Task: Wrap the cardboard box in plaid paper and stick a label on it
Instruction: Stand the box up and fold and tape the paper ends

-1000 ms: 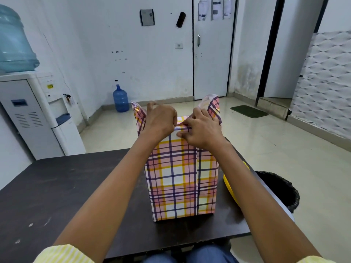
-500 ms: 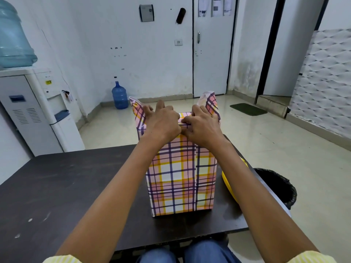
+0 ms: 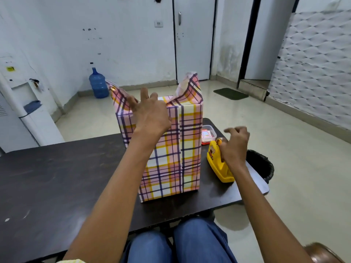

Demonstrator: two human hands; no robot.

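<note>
At frame centre, the left hand [image 3: 152, 114] presses straight, spread fingers on top of the plaid-wrapped box [image 3: 176, 154], which stands upright on the dark table [image 3: 57, 177]. Lower right, the right hand [image 3: 234, 147] curls over a yellow tape dispenser [image 3: 216, 162]; whether it pinches anything is unclear.

On my one dark bench [image 3: 57, 177] I count one plaid-wrapped box [image 3: 176, 152], one yellow tape dispenser [image 3: 214, 158], one small clear tub [image 3: 209, 132]. On the floor [image 3: 247, 114]: one black bin [image 3: 264, 164], one blue water jug [image 3: 98, 84], one green mat [image 3: 230, 93].

Blue water jug [image 3: 97, 86] by wall; black bin [image 3: 261, 166] beside table [image 3: 57, 177].
</note>
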